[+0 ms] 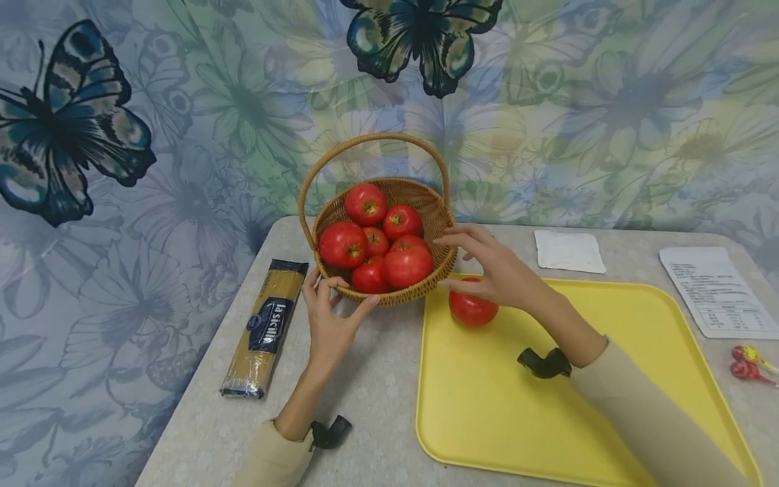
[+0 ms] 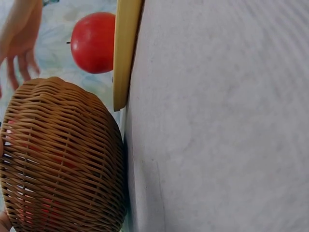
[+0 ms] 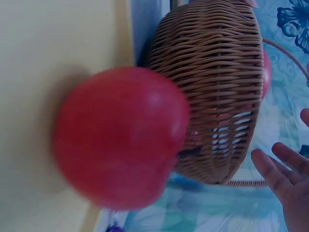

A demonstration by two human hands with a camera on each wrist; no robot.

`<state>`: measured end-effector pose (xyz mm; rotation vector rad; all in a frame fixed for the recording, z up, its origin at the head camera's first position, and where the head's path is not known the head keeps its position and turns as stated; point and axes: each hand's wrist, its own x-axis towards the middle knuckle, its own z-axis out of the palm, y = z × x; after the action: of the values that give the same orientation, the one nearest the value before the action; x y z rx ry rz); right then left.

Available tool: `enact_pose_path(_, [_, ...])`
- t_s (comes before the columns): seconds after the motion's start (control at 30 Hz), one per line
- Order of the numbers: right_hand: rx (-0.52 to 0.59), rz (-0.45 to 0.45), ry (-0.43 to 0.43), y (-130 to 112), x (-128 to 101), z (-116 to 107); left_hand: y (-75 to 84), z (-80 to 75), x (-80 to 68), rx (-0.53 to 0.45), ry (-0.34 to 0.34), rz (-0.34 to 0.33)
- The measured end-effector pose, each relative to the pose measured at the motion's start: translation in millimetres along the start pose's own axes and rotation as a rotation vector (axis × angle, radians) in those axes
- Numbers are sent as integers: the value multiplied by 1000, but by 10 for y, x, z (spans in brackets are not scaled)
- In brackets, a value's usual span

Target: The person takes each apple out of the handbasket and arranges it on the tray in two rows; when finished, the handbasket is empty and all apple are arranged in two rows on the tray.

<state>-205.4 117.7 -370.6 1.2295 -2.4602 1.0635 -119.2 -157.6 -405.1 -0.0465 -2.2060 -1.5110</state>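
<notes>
A packet of spaghetti (image 1: 264,329) lies lengthwise at the table's left, its long axis running toward the wall. Beside it, the left hand (image 1: 331,318) is stretched forward, its relaxed fingers spread against the near wall of a wicker basket (image 1: 439,220) of tomatoes, whose handle arches upright. The right hand (image 1: 493,270) is held out flat by the basket's right rim, fingers straight and released, grasping nothing. Beneath it, a single tomato (image 1: 472,310) rests on the yellow tray (image 1: 548,419), in its far left corner.
</notes>
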Motion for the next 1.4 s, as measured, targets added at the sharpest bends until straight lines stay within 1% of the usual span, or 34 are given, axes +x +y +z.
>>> enact_pose_path(0.1, [25, -28, -68, -56, 239, 49, -7, -21, -4, 0, 5, 3])
enact_pose_path(0.2, [43, -8, -164, -69, 417, 130, -11, -28, -8, 1, 7, 8])
enact_pose_path(0.27, [54, 27, -234, -70, 493, 182, -11, -29, -9, 3, 5, 13])
enact_pose_path(0.33, [51, 46, -283, -61, 542, 227, -6, -27, -8, 2, -2, 16])
enact_pose_path(0.43, [52, 39, -306, -48, 573, 267, 8, -21, 1, 4, -15, 19])
enact_pose_path(0.6, [57, 21, -272, -24, 576, 278, 31, -10, 24, 11, -23, 17])
enact_pose_path(0.77, [83, 5, -235, -21, 563, 286, 31, -18, 14, 14, -20, 3])
enact_pose_path(0.9, [117, -7, -154, -49, 519, 226, 24, -26, -3, 12, -11, -2])
enact_pose_path(1.03, [136, -31, -34, -89, 420, 29, 14, -30, -14, 9, -3, 4])
enact_pose_path(1.13, [87, -60, 59, -81, 275, -163, 9, -36, -13, 9, 0, 10])
enact_pose_path(1.2, [38, -72, 106, -39, 133, -277, 4, -41, -10, 10, -1, 15])
enact_pose_path(1.3, [-42, -67, 146, 60, -136, -411, -5, -35, -8, 9, 0, 23])
enact_pose_path(1.4, [-108, -21, 154, 182, -434, -478, -16, -30, -8, 7, 1, 26])
